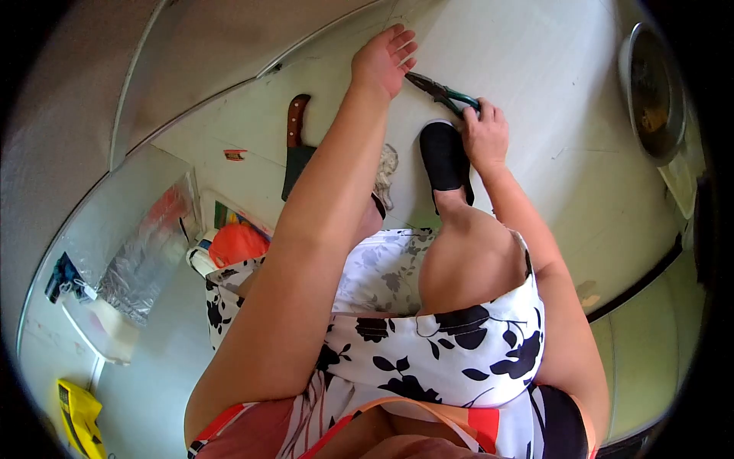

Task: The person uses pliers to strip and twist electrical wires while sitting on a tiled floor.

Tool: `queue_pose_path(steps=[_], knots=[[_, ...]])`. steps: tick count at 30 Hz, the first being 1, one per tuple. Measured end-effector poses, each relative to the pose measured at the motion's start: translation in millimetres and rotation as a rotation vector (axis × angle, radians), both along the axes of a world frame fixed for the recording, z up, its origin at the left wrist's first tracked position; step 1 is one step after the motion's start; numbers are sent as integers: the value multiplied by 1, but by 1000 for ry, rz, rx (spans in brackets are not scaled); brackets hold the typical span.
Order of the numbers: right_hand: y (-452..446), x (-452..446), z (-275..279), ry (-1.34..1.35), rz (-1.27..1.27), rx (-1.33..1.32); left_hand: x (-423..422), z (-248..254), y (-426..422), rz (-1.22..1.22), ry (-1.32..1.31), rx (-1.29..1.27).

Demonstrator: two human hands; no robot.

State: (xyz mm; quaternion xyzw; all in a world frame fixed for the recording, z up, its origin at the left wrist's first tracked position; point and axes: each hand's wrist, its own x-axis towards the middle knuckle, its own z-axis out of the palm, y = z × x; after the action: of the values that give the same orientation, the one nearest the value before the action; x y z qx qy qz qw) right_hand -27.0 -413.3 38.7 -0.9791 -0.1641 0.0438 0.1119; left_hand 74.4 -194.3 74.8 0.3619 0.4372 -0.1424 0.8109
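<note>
My right hand [485, 136] grips the green handles of a pair of pliers [442, 93], low over the pale tiled floor. The dark jaws point up and left and end beside the heel of my left hand [384, 61]; I cannot tell whether they touch it. My left hand is open, palm turned right, fingers slightly apart and holding nothing. To the left of my left forearm lies a cleaver [297, 122] with a riveted wooden handle, its dark blade partly hidden by the arm. A crumpled, whitish translucent thing [388, 162] lies between my feet.
A metal basin [655, 96] with something brownish inside stands at the right. A small red wrapper [235, 154] lies left of the cleaver. An orange-red bag [237, 245], clear plastic packaging [141, 268] and a yellow bag [82, 417] are at the left. My black slipper [444, 157] is near the pliers.
</note>
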Motion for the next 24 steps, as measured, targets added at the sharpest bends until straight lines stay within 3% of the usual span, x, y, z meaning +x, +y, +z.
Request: queue_pose_path(steps=[2,5,6,14,18,24], knots=[[-3,13,8,116,-45,163,-11,5,3,-20,30,96],[0,23,18,875,-405,735,-34,-8,13,3,28,309],[2,27,23,1127,-527,922,-38,-10,13,7,39,266],[34,49,97,1168,-536,1165,-46,8,-25,-66,-94,-253],[33,57,104,1260,-527,1181,-43,12,-30,-104,-194,-234],[33,66,101,1348,-541,1164,-39,9,-27,-84,-119,-208]])
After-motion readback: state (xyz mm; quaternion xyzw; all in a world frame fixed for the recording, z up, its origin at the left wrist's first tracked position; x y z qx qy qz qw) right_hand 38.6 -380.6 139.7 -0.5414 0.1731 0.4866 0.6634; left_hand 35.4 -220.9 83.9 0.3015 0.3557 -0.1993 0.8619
